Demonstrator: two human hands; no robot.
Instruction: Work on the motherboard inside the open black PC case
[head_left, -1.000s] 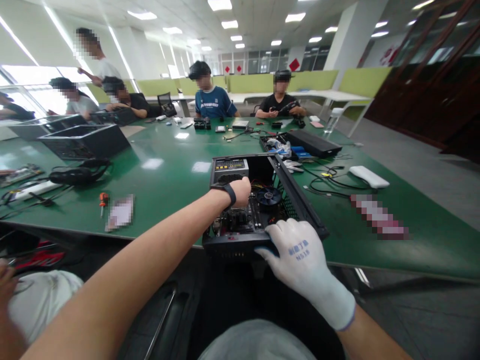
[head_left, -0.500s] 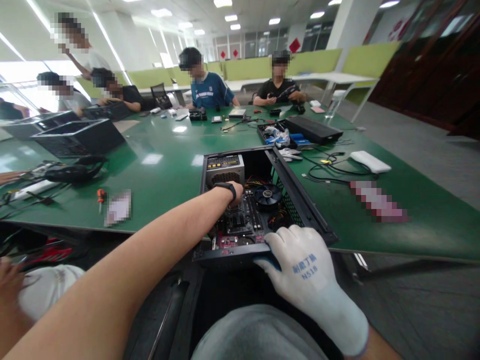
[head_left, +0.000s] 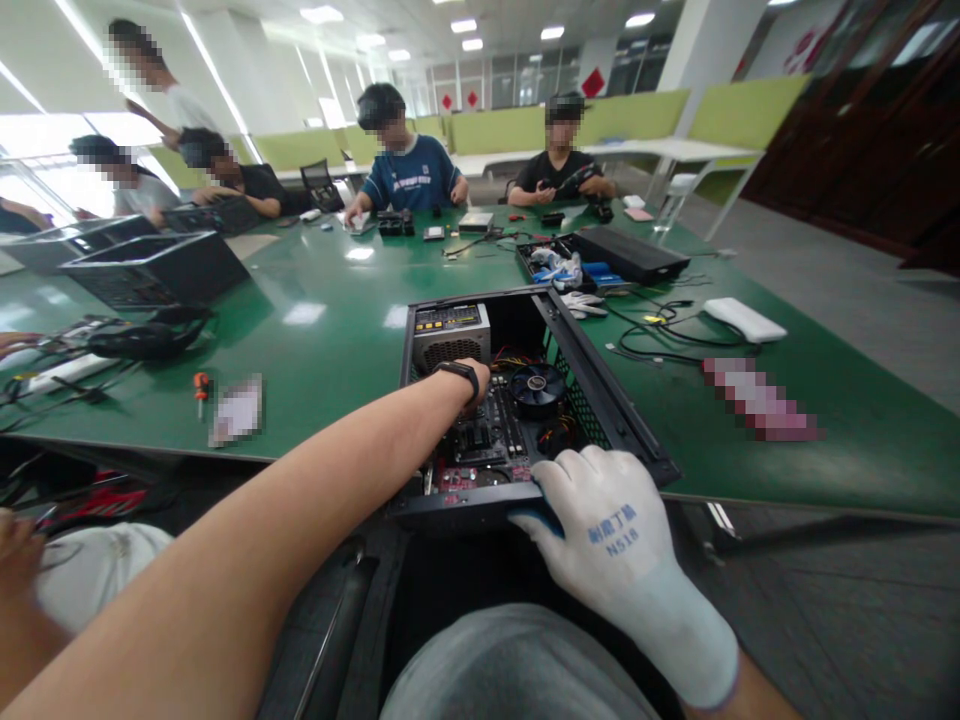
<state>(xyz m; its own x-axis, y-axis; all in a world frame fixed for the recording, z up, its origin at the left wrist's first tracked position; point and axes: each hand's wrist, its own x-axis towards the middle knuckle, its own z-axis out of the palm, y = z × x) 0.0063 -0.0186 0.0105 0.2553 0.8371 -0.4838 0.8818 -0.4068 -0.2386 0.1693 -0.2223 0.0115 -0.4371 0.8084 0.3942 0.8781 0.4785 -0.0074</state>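
Observation:
An open black computer case (head_left: 616, 390) lies on its side at the near edge of the green table. Inside it are a silver power supply (head_left: 450, 335), a black cooling fan (head_left: 537, 388) and a motherboard (head_left: 480, 440) with red parts. My bare left hand (head_left: 477, 380), a black band on its wrist, reaches into the case beside the power supply and the fan; its fingertips are hidden behind the hand. My right hand (head_left: 600, 510), in a white glove, grips the near edge of the case, thumb outside and fingers over the rim.
An orange-handled screwdriver (head_left: 201, 393) lies at left on the green table (head_left: 322, 370). Cables (head_left: 637, 345) and a white box (head_left: 744, 320) are at right. Behind the case, a black tray (head_left: 534, 262) holds gloves. Another case (head_left: 154, 272) stands at left; several people sit around.
My hands have stayed in nearly the same places at the case. Across the table, the person in blue has leaned and brought a hand down to the tabletop items.

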